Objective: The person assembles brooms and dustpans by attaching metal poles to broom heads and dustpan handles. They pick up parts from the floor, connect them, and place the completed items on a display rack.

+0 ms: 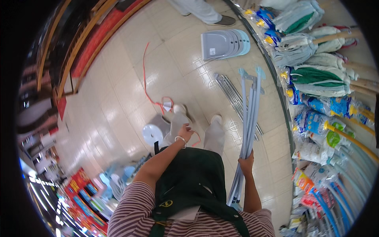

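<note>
My right hand is wrapped around a bundle of long grey-blue poles. Pale blue fittings show at the far end of the bundle, and its near end runs back beside my apron. My left hand is in front of my left leg, its fingers curled on a short piece of red cord. A longer red cord trails over the tiles, with a small white tag by its looped end. Several shiny metal tubes lie on the floor to the left of the poles.
A stack of grey and light blue dustpans sits ahead on the floor. Mops and packaged goods line the right side behind a dark edge. A grey-white cylindrical item stands by my left foot. Another person's shoe is at the top.
</note>
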### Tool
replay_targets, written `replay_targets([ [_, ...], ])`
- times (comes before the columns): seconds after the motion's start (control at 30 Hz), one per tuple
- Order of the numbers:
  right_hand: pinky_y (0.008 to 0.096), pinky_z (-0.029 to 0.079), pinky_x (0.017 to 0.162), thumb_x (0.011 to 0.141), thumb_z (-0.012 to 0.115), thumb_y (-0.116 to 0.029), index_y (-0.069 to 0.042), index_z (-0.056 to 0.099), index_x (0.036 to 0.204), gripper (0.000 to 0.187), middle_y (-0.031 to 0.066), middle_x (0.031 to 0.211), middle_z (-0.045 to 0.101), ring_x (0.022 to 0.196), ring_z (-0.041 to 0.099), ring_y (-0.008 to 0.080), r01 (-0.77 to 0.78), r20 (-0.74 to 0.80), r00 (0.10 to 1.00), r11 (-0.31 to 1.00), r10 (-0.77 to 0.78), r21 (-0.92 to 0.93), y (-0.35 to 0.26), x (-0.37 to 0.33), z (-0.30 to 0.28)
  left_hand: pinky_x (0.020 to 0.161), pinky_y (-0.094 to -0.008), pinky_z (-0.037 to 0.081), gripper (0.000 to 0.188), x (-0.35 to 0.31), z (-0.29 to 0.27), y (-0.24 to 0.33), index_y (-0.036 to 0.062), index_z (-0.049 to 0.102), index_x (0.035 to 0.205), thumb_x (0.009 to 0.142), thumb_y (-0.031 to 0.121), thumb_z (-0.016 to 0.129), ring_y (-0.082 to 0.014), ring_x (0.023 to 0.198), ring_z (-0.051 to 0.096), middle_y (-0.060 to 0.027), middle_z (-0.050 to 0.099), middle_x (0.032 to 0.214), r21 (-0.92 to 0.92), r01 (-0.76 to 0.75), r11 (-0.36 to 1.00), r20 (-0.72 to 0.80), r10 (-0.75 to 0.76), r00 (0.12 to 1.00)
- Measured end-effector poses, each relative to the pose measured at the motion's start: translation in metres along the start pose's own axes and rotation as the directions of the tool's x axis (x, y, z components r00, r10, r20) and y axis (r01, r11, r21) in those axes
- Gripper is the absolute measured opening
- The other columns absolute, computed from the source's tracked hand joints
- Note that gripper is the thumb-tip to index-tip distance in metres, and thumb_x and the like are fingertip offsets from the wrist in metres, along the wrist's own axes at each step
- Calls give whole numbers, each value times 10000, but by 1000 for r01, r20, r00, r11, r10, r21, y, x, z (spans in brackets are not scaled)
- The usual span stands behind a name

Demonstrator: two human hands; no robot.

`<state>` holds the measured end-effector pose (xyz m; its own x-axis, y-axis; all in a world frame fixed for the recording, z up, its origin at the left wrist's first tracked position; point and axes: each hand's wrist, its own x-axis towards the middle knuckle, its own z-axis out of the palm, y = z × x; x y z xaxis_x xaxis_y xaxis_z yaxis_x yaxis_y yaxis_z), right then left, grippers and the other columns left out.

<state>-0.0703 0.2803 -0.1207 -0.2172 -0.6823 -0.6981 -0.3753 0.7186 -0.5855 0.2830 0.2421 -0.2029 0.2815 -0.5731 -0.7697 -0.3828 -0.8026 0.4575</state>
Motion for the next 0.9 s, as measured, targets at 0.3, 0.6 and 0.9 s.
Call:
replay_targets([
  [0.3,368,482,819,564,605,-14,-34,338,1359,839,230,996,611,928,616,355,-307,-268,896,929,355,205,32,3,117,903,-370,448,505,246,0,76,8,473,1195,734,133,636,-333,1018,567,-198,531,1197,547,-499,672,421,293,858],
  [0.6,371,464,835,608,509,68,-58,334,1375,797,249,1109,580,1010,590,385,-253,-540,787,954,299,159,132,128,244,906,-438,421,677,497,120,193,34,407,1243,692,262,728,-365,1080,499,-210,523,1167,671,-574,470,102,708,699],
  [0.9,395,455,875,583,498,123,-67,347,1372,825,241,1199,540,1070,548,408,-218,-620,759,975,200,47,153,191,253,946,-470,339,835,550,179,228,94,315,1337,661,277,770,-317,1174,416,-139,418,1313,596,-660,457,-14,828,560],
])
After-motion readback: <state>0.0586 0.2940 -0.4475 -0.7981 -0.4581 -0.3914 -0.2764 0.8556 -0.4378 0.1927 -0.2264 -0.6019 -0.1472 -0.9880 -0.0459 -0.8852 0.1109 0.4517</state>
